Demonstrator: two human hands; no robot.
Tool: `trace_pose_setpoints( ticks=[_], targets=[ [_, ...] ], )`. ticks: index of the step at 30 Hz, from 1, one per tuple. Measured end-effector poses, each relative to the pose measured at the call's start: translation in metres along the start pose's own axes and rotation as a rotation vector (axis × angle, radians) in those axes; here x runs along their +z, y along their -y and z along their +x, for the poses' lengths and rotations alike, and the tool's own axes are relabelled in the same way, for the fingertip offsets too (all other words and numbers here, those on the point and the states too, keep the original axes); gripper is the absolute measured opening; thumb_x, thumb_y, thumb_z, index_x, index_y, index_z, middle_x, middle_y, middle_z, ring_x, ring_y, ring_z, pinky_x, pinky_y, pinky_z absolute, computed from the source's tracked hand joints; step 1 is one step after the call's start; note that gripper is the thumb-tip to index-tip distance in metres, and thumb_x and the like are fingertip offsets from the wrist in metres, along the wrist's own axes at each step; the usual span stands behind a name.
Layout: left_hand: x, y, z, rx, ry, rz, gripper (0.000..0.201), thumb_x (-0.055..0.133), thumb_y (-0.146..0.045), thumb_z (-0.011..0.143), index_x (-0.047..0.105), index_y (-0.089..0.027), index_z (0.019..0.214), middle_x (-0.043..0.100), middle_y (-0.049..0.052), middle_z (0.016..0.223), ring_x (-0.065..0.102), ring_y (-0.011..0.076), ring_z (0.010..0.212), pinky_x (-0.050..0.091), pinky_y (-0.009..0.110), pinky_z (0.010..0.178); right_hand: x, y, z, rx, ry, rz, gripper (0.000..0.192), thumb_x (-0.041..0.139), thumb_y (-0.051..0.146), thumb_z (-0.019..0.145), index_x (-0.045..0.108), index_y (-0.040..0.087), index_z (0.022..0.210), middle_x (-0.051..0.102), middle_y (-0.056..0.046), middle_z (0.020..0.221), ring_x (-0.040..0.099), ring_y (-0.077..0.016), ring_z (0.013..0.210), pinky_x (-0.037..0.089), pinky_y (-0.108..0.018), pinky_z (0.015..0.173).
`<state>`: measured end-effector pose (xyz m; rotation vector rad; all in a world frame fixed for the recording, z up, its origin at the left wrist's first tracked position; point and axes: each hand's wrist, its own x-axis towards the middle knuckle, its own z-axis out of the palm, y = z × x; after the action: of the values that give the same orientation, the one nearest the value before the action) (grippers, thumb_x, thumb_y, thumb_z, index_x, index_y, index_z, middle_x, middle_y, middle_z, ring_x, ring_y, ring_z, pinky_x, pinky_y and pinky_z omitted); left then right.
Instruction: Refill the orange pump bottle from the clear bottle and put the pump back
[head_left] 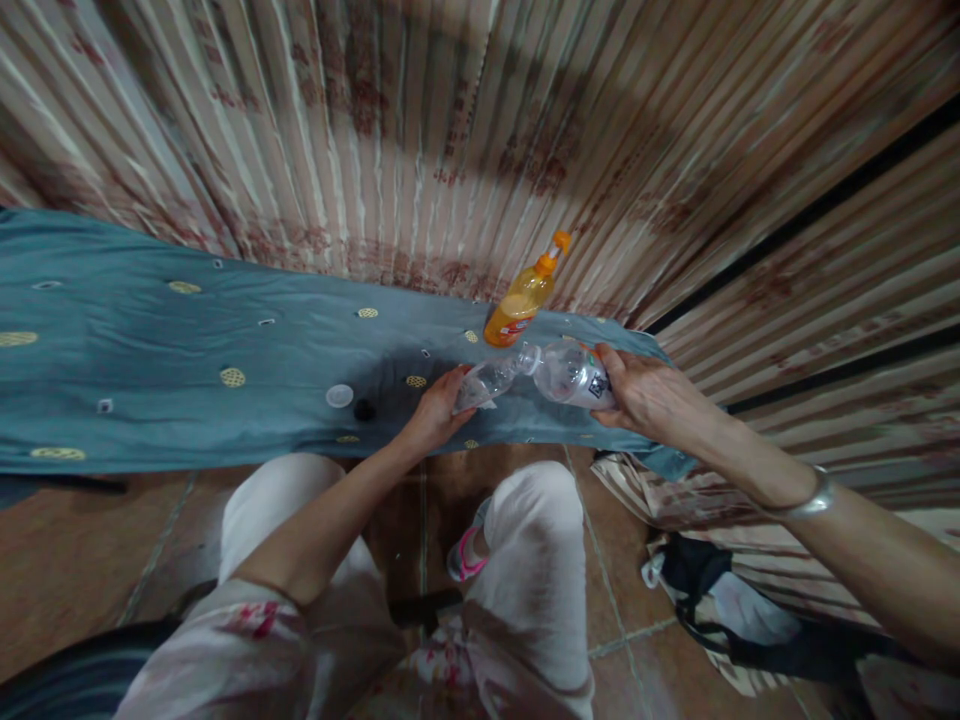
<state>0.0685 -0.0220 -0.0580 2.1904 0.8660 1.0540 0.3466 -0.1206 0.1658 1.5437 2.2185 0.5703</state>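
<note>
Head view, left to right. A white cap (339, 396) and a dark cap (364, 410) lie side by side on the blue cloth (150, 370) covering the tabletop, just left of the left hand (437, 410). The left hand is closed around the base of a small clear bottle (489, 383); this bottle's long axis runs from lower left to upper right, its neck pointing up and to the right, away from the hand. The right hand (646, 392) is wrapped around the base of a larger clear bottle (564, 372), which lies nearly level, its long axis left to right and its neck pointing left, away from the hand. The two necks meet mouth to mouth between the hands, above the cloth. An orange bottle (525, 297) with an orange top stands just beyond the meeting point, tilted to the right in this view, near a striped curtain (450, 130). A metal bangle (810, 498) circles the right wrist.
</note>
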Motion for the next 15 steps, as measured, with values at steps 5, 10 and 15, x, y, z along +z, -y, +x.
trace_pose_setpoints(
  ticks=[5, 10, 15],
  targets=[
    [-0.0006, -0.0017, 0.0004, 0.003, -0.004, 0.000, 0.067, 0.071, -0.025, 0.086, 0.043, -0.020, 0.148, 0.063, 0.016, 0.144, 0.063, 0.0309, 0.133, 0.052, 0.050, 0.114, 0.0013, -0.0019, -0.0004, -0.016, -0.003, 0.002, 0.066, 0.072, 0.043, 0.088, 0.046, 0.005, 0.135, 0.072, -0.019, 0.103, 0.070, -0.0327, 0.093, 0.048, -0.036, 0.083],
    [-0.0013, -0.0026, 0.0012, -0.008, 0.000, -0.011, 0.068, 0.072, -0.025, 0.086, 0.044, -0.021, 0.147, 0.062, 0.016, 0.146, 0.062, 0.0311, 0.134, 0.051, 0.051, 0.115, -0.0013, 0.0000, -0.0006, 0.000, 0.006, -0.005, 0.070, 0.074, 0.043, 0.086, 0.045, 0.004, 0.136, 0.072, -0.020, 0.103, 0.070, -0.0331, 0.093, 0.049, -0.036, 0.081],
    [-0.0020, -0.0029, 0.0016, -0.012, 0.011, -0.016, 0.067, 0.071, -0.024, 0.085, 0.044, -0.021, 0.147, 0.062, 0.016, 0.145, 0.062, 0.0310, 0.134, 0.051, 0.051, 0.115, -0.0014, 0.0003, -0.0010, 0.002, 0.007, 0.006, 0.069, 0.072, 0.043, 0.087, 0.043, 0.007, 0.137, 0.072, -0.019, 0.105, 0.071, -0.0332, 0.094, 0.049, -0.036, 0.082]
  ],
)
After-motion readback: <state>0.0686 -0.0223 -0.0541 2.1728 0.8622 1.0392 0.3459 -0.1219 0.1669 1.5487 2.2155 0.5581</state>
